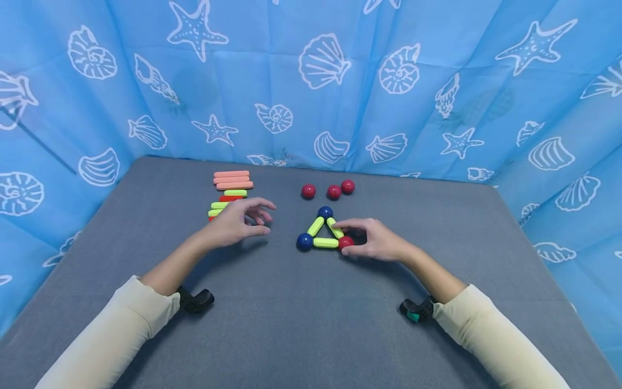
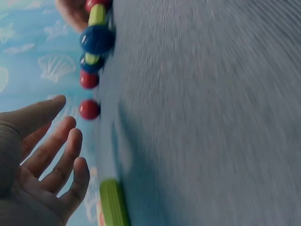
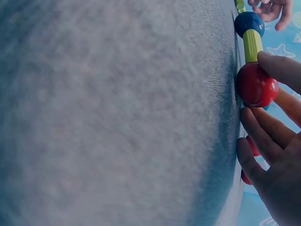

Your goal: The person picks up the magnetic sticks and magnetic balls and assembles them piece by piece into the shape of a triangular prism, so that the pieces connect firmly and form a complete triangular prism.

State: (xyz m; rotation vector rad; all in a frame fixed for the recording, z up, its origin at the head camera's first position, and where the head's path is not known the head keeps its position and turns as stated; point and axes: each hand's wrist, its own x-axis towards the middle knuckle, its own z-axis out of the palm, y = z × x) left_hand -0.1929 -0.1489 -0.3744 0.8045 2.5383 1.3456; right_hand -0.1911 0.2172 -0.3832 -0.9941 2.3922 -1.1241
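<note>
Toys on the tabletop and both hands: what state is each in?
Triangle: closed, lying flat.
Blue balls: joined as triangle corners.
Red corner ball: joined into the triangle.
Right hand: thumb and fingers around the red corner ball.
Left hand: empty, fingers relaxed.
Other red balls: three, apart from the triangle.
Pink rods: lying side by side.
Short rods at left: lying together, some partly hidden.

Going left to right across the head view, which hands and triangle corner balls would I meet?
Left hand → nearer blue ball → farther blue ball → red corner ball → right hand, whose fingertips overlap that red ball while most of it lies farther right.
</note>
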